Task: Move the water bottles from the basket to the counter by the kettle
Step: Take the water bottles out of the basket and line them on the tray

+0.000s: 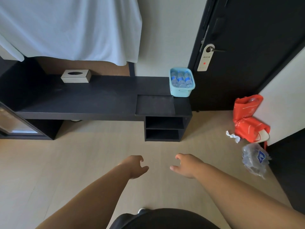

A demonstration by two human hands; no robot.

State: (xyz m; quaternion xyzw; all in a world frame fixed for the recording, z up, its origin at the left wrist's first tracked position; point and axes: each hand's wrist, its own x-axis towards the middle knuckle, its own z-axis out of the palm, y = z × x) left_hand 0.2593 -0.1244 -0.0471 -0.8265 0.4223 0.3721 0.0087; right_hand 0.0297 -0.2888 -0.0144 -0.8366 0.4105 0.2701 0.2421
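Three water bottles (181, 79) sit side by side in a light blue basket (181, 93). Each has a blue label around its middle; the print on them is too small to read. Their caps point toward the far rim and the wall and their bases toward the near rim, so their long axes run parallel. I cannot tell whether they stand upright or lean back.

The basket rests at the right end of the black desk (82, 100), just beside a dark door (247, 38). A flat dark tray (155, 104) lies in front of the basket, to its left. A white hanger (205, 58) on the door handle carries a line of dark characters, too blurred to read, above a red dot. Farther left on the desk is a tissue box (76, 76), below a hanging white cloth (66, 27).

On the floor (99, 154) to the right are a red bag (247, 116) with faint white print, crumpled paper (232, 136), and clear plastic wrap (255, 160) bearing a blue label with a white mark.

Both hands are empty, fingers loosely curled: the left hand (134, 166) and right hand (185, 166) hover over the floor, well apart from the desk.
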